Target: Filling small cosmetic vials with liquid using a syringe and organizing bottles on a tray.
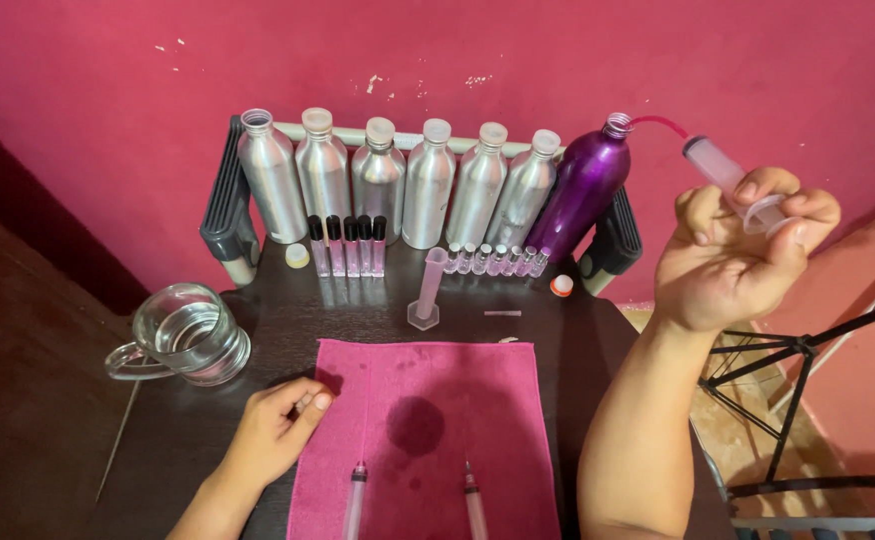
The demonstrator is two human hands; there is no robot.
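The right hand (pixel 733 250) is clamped around a large syringe (pixel 733 180), raised at the far right, its thin pink tube (pixel 658 122) dipping into the open purple bottle (pixel 583 190). A tug sideways could tip that bottle (it stands uncapped) onto the small vials (pixel 496 260). The left hand (pixel 276 430), loosely curled and holding nothing, rests by the pink cloth (pixel 428 420).

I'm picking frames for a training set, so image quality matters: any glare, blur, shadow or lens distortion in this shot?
Head view: even indoor light and mostly sharp; soft highlights streak the silver bottles and purple bottle; the glass mug glints; the raised right hand and its syringe are slightly soft; the left hand casts a faint shadow by the pink cloth; wide-angle lens fans the bottles outward.
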